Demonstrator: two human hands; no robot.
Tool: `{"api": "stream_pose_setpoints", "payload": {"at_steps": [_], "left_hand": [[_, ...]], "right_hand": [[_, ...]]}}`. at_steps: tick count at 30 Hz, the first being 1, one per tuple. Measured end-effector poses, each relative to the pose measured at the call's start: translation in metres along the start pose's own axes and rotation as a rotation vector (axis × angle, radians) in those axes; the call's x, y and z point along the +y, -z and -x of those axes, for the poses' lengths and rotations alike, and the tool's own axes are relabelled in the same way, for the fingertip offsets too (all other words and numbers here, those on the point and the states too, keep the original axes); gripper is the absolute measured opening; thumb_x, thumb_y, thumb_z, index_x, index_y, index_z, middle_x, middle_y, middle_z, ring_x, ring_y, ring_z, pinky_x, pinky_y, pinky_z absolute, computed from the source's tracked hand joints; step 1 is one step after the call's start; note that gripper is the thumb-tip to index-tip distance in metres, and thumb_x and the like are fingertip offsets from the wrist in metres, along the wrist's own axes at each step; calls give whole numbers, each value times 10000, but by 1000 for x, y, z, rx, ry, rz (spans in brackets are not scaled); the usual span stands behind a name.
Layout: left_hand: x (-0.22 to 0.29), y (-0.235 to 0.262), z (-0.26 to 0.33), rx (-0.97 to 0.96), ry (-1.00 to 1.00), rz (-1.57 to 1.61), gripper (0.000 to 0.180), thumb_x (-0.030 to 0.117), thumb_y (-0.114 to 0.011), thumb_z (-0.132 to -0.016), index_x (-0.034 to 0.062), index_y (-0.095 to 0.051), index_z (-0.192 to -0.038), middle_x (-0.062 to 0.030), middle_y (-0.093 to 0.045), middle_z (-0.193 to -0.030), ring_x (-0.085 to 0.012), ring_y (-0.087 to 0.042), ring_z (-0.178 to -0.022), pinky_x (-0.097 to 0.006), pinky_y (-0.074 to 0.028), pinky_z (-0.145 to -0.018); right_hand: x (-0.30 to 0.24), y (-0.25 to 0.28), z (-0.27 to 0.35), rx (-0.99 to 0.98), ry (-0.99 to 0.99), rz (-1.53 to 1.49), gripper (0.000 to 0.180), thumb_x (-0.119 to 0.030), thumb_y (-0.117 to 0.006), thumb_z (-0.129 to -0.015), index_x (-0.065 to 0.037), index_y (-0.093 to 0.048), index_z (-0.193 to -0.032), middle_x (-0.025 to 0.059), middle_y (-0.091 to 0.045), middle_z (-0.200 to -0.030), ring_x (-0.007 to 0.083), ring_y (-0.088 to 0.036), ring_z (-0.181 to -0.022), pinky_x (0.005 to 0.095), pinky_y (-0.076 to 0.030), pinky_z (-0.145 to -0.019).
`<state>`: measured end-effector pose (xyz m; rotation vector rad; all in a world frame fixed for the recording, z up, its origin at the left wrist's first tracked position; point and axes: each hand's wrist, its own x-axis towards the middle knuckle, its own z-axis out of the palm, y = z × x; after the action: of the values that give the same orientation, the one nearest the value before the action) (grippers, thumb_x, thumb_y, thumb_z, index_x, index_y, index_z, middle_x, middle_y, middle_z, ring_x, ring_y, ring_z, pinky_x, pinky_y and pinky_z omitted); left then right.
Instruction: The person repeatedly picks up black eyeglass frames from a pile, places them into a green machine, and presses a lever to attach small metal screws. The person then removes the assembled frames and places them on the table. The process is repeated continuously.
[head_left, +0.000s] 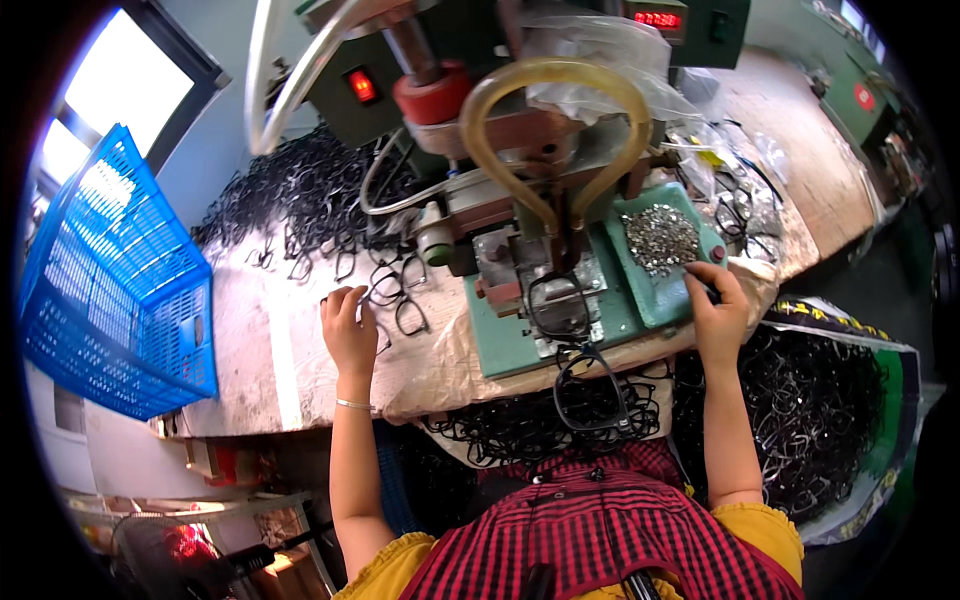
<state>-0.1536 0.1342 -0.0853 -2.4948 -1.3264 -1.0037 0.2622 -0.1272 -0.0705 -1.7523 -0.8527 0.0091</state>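
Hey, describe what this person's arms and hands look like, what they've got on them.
Both forearms are bare, with no gloves on the left hand or the right hand. A thin silvery bracelet circles the left wrist. Short yellow sleeves with gathered edges end near the elbows, under a red and black checked apron. No rings or watch can be made out.

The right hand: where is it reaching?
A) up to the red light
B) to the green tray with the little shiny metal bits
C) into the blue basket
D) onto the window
B: the right hand rests at the edge of the green tray, beside the shiny metal bits.
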Motion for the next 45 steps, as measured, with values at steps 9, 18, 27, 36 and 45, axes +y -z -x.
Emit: {"api": "stream_pose_setpoints", "payload": {"at_steps": [9,18,27,36,45], "left_hand": [[13,-37,-13,-151,54,220,316,-30,-654,-837,76,-686,-1133,-79,-692,-909,-266,-641,-828,-377,-506,-818],[98,8,-24,62,771,1831,288,238,-540,-1056,30,-552,-1254,-64,-597,-1001,-177,-590,-924,-336,-507,-812],[211,79,-30,109,-393,947,142,28,-663,-879,52,-694,-1015,-149,-720,-1019,-293,-676,-898,-419,-558,-865],[238,64,-41,-52,-661,713,249,99,-824,-715,143,-781,-956,-58,-748,-1010,-287,-655,-880,-437,-547,-869],[234,69,-23,-103,-562,659,310,53,-789,-757,125,-760,-1058,-86,-729,-1132,-310,-676,-1008,-506,-494,-1009]], "right_hand": [[-97,-61,-19,-251,141,-506,296,6,-733,-795,-4,-668,-1084,92,-709,-948,179,-684,-931,302,-518,-852],[-110,-66,-8,-327,-85,-814,436,-16,-732,-834,18,-569,-1237,68,-691,-1046,115,-656,-944,269,-504,-876],[-131,-40,-1,-417,-4,-708,482,2,-668,-863,5,-530,-1325,128,-692,-1170,189,-669,-1120,318,-503,-963],[9,-7,-38,145,40,-65,480,-38,-678,-816,-70,-628,-1292,160,-706,-1173,263,-677,-1087,370,-511,-958],[3,-40,-32,-64,212,461,177,-123,-757,-788,-57,-694,-940,149,-686,-905,355,-645,-914,453,-515,-805]]}}
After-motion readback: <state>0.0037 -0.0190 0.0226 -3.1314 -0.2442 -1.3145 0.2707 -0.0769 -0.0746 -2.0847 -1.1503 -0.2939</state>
